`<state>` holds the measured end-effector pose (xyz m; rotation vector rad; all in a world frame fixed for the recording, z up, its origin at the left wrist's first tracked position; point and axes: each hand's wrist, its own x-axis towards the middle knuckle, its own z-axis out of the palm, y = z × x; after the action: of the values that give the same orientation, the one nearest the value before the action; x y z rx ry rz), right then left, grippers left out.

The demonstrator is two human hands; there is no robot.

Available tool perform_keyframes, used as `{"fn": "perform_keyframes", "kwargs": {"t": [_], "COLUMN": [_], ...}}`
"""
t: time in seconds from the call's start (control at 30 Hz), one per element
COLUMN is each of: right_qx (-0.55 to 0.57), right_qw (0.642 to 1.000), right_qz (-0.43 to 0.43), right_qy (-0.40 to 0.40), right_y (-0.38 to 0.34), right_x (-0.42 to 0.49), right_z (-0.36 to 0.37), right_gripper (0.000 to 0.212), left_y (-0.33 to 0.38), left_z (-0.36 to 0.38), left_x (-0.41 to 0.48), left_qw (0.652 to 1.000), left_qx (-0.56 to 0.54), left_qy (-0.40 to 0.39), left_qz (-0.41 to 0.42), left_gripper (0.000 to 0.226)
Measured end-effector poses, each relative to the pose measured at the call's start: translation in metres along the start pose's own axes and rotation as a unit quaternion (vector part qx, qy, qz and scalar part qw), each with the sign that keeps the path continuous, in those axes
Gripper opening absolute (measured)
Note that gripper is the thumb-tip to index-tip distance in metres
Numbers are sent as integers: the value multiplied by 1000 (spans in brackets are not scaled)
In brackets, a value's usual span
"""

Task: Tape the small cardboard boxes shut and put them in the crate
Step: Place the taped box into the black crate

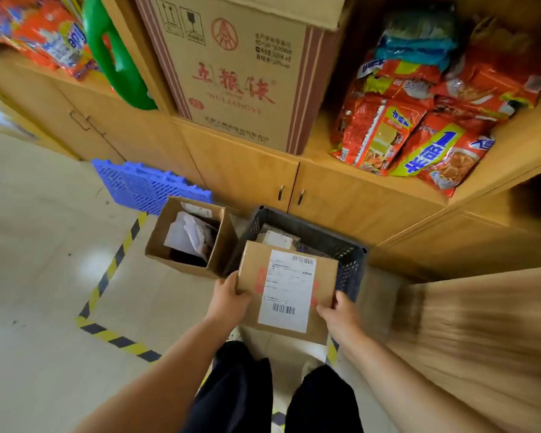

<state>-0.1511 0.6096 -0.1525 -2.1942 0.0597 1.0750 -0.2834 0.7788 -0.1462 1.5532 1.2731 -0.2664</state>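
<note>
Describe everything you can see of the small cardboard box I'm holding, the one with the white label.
The small cardboard box is plain brown card, flat and squarish, top closed. A white shipping label with two barcodes covers the middle of its top, red print showing at either side. The left hand grips its left edge, the right hand its right. It is held above the near rim of the dark plastic crate.

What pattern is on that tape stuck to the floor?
The floor tape has yellow and black diagonal stripes. It shows best in the head view, the only one.
</note>
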Motion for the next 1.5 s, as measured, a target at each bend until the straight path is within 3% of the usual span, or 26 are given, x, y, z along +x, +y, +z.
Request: {"fn": "perform_keyframes", "kwargs": {"t": [0.1,0.37,0.6,0.73,0.93,1.07,1.33,1.5], "right_qx": [33,72,86,108,113,87,69,45], "right_qw": [999,994,991,989,987,990,993,994], "right_qz": [23,52,85,100,108,108,90,90], "right_qy": [29,57,52,32,27,16,-5,-34], "right_y": [-4,24,82,117,149,164,185,197], "right_x": [26,136,249,297,351,386,435,448], "right_z": [22,72,128,161,199,220,245,261], "right_gripper": [13,15,15,18,21,23,18,35], "left_y": [-24,-11,-54,-86,-122,-145,-167,-178], "left_z": [4,34,87,110,133,150,171,172], "left_x": [64,157,263,314,370,407,450,465], "left_qw": [999,998,995,983,976,971,937,929], "left_qx": [37,61,82,174,213,232,341,353], "left_qy": [-26,-28,-19,-2,1,12,-71,-104], "left_qz": [-5,-12,-45,-57,-51,-59,-34,-29], "left_gripper": [53,30,43,52,49,65,88,89]}}
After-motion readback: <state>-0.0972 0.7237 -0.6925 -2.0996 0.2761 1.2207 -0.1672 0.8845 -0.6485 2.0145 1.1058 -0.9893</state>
